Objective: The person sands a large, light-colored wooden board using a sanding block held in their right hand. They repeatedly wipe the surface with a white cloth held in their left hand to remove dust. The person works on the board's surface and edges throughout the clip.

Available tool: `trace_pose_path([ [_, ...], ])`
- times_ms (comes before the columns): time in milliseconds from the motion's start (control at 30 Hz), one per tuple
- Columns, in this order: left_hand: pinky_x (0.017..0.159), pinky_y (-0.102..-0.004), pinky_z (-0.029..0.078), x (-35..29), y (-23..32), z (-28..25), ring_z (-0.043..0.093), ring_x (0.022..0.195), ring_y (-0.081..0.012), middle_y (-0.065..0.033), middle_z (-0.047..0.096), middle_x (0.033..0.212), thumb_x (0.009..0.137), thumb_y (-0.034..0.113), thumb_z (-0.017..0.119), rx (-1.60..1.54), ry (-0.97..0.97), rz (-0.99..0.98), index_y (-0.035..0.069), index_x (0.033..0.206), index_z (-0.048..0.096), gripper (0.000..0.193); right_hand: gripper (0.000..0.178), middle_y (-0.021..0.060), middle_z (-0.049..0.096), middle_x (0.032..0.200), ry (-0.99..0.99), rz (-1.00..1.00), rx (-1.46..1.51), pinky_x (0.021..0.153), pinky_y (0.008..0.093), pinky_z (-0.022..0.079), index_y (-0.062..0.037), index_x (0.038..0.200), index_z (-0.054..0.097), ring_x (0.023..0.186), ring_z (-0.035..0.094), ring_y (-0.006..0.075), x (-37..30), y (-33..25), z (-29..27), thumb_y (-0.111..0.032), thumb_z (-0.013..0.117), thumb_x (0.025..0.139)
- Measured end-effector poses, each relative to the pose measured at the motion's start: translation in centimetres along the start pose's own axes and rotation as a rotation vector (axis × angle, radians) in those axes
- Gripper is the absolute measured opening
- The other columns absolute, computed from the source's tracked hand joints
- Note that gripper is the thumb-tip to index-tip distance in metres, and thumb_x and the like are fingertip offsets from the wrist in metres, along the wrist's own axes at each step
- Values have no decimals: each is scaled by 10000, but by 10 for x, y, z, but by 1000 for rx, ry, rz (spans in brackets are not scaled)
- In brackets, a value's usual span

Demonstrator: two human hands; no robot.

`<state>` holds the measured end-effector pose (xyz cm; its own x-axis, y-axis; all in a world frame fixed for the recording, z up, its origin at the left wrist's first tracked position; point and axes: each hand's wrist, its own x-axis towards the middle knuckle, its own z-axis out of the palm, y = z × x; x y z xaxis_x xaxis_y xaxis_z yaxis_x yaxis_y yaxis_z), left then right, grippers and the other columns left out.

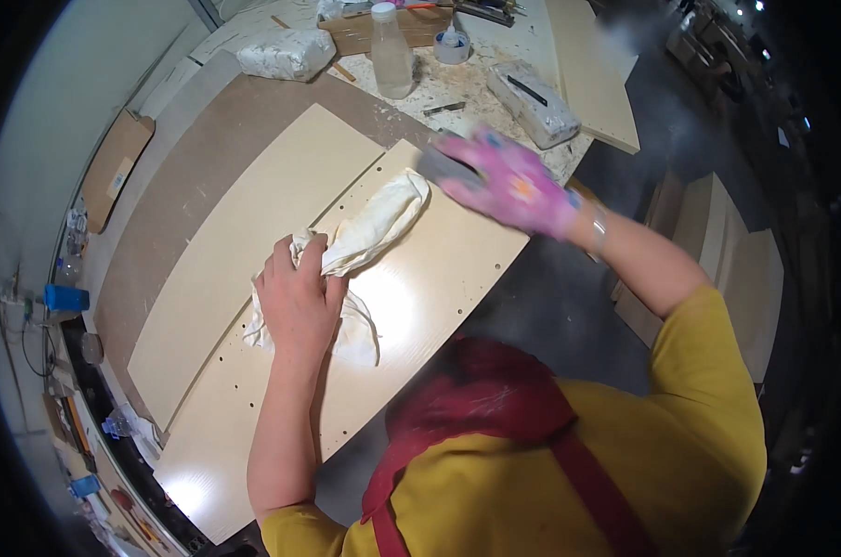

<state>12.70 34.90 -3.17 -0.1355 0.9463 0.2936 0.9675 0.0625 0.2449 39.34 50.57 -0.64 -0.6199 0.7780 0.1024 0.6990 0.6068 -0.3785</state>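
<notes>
Two cream-coloured boards lie side by side on the workbench; the nearer board (439, 269) has a glossy face with small dark holes along its edges. On it lies a crumpled white cloth (383, 218), bunched into a long roll at its far end. My bare left hand (299, 292) has its fingers closed around the cloth's middle. A pink flowered glove covers my right hand (513, 186), slightly blurred at the nearer board's far right corner. Its fingers are wrapped around a grey block-shaped pad (443, 167). The farther board (253, 232) is untouched.
Beyond the boards stand a clear bottle (392, 56) with a white cap, a roll of blue tape (452, 46) and two plastic-wrapped blocks, one being the right-hand block (534, 104). More panels (717, 260) lean at the right, past the bench edge.
</notes>
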Motion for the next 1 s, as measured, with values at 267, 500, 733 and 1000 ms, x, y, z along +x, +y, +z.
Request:
trace_pose_path([
  [267,894,-461,434,4,-2,-4,575,1064,-344,-182,570,1201,753,182,713,-11,32,-9,149,1182,651,435,651,200,675,1175,-65,-7,72,947,408,496,-119,1372,556,1059,658,337,94,16,-13,-561,554,894],
  [500,896,-471,436,6,4,-2,576,1071,-346,-185,568,1221,752,168,709,-35,39,26,149,1183,650,435,622,199,672,1184,-47,5,-100,967,422,490,-112,1359,568,1094,647,351,97,21,5,-535,551,904],
  [733,916,-472,445,3,2,-5,578,1089,-376,-197,566,1258,757,148,706,-40,21,-4,130,1202,643,450,568,188,680,1144,-74,-3,24,926,429,506,-137,1326,588,1042,654,371,52,-16,-15,-514,538,904],
  [1000,889,-466,452,1,-3,-1,571,1089,-361,-183,575,1223,775,166,693,-48,76,63,137,1160,655,388,607,206,674,1166,-27,-1,79,951,432,490,-115,1363,561,1079,637,382,54,1,-21,-517,528,910],
])
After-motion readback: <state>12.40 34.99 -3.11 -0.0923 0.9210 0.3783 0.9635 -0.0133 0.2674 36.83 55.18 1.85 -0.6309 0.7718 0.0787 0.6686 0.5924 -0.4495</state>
